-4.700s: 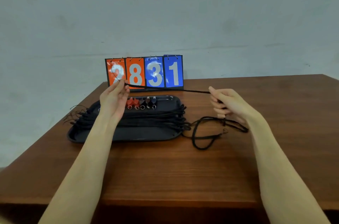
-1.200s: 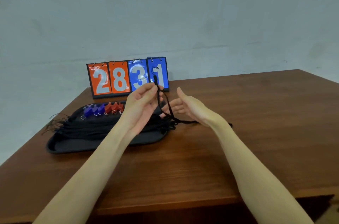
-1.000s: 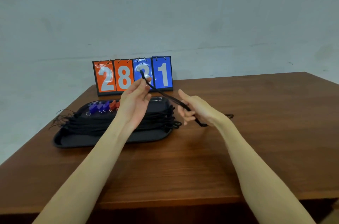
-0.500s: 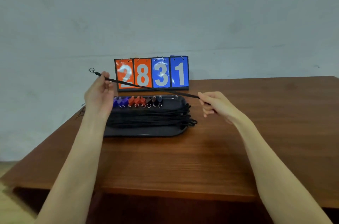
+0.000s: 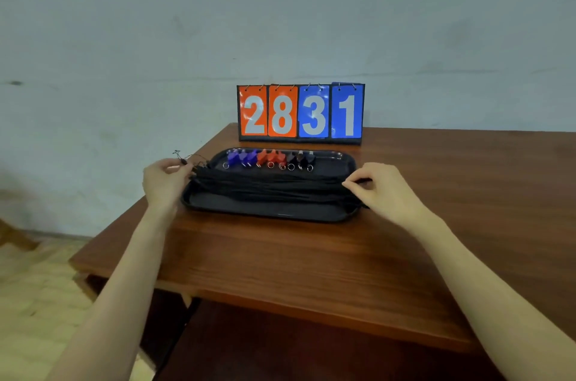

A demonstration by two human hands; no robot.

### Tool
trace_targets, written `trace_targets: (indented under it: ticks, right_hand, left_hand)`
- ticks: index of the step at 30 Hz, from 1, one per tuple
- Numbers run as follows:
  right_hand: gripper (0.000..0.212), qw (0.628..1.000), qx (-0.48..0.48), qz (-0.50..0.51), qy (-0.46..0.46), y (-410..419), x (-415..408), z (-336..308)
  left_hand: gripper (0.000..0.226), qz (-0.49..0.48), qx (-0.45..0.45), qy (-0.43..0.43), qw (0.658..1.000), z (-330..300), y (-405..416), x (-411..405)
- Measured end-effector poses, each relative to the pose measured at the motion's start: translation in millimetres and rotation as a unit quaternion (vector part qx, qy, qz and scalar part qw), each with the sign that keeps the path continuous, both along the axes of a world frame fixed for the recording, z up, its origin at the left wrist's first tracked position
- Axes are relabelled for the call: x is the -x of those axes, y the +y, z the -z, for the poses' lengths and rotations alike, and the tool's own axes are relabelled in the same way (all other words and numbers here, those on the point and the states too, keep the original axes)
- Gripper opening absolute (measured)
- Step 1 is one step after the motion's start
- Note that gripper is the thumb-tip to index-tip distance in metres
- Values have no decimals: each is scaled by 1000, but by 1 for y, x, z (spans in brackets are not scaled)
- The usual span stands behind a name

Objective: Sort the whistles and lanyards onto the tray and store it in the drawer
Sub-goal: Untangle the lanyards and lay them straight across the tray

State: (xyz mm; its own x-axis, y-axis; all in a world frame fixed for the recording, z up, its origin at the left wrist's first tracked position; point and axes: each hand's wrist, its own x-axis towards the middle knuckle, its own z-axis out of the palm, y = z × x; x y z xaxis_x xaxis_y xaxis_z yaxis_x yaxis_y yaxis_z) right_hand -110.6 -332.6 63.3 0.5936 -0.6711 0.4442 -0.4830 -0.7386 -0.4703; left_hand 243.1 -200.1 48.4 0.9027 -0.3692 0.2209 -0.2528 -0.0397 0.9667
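I see the bundle of black cord lanyards (image 5: 274, 184) lying lengthwise across the middle of the dark oval plastic tray (image 5: 268, 209), its ends reaching both short rims. Behind the bundle, along the tray's far side, stands a row of small plastic whistles (image 5: 269, 158): blue ones on the left, orange-red ones in the middle, dark ones on the right, each with a small metal ring toward me.

My left hand (image 5: 163, 182) is at the tray's left end, thumb and fingertips pinched on the cord ends there; a few thin strands with small metal clips stick out past the rim above that hand. My right hand (image 5: 385, 190) is at the tray's right end, its fingers curled, thumb and forefinger pinching the cords where they come over the rim.

The tray sits on a brown wooden table (image 5: 311, 262), near its far left corner. Just behind the tray stands a flip scoreboard (image 5: 300, 112) with two orange cards and two blue cards reading 2, 8, 3, 1. Behind it is a pale grey wall (image 5: 280, 12), and at lower left a light tiled floor (image 5: 37, 302).
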Motion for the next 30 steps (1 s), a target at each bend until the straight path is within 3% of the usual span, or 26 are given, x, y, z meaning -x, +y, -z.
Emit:
trace_targets:
  ticks: [6,11,16,22,26,30]
  right_hand:
    - [12,995,49,-1,83,6,-6,3]
    - [13,987,108,8,122,9,-10,6]
    - [11,986,97,31,129,5,-12,14]
    - [26,996,35,69,49,-7,-13,22]
    - [23,980,-62,171,-82,-14,-5,15]
    - [27,966,-159,192,-71,-24,1,8]
  left_hand:
    - [16,-24,-170,-139,975,7,10,6]
    - [14,-27,-213,-180,960,14,10,8]
    - [19,-30,-241,-206,948,16,8,8]
    - [52,-59,-262,-187,945,15,12,6]
    - [46,-74,-292,-163,940,15,16,10]
    - [35,-44,-302,-172,937,16,16,5]
